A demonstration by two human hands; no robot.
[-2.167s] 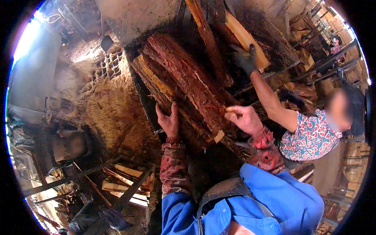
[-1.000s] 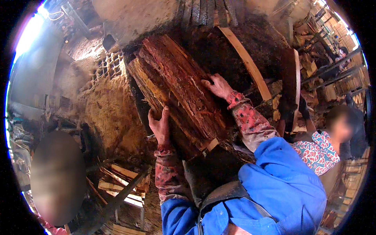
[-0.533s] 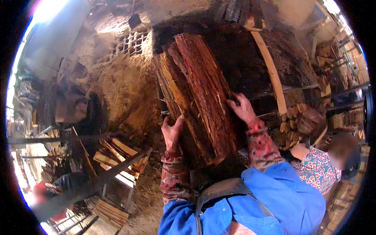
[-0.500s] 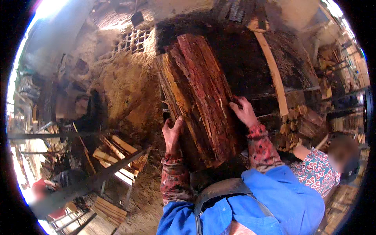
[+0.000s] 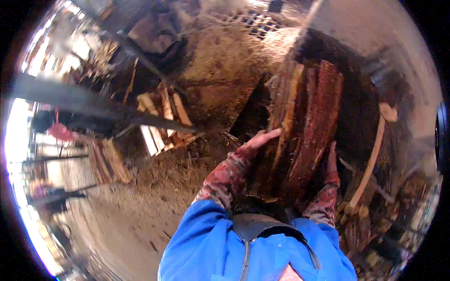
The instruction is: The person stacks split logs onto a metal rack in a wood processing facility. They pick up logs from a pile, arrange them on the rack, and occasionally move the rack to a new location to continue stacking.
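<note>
A stack of long, rough bark-covered wood slabs (image 5: 311, 126), reddish-brown with a yellowish strip along the left, lies lengthwise before me. My left hand (image 5: 267, 137) grips its left side, the thumb over the edge and the other fingers mostly hidden. On the opposite side my right hand (image 5: 332, 158) is pressed against the slabs, seen narrowly and blurred, its fingertips out of sight. Both forearms are in patterned red sleeves. The near end of the stack is close to my waist.
Cut boards (image 5: 166, 119) rest on a low stand to the left, with more boards (image 5: 110, 161) beyond. A dark metal beam (image 5: 108, 105) crosses that side. A long-handled wooden tool (image 5: 370, 164) lies at the right. Sawdust (image 5: 220, 61) is heaped ahead.
My view and body have turned left, so the boards and beam sit nearer the middle. The slabs remain between my hands. The person at the right has left the view.
</note>
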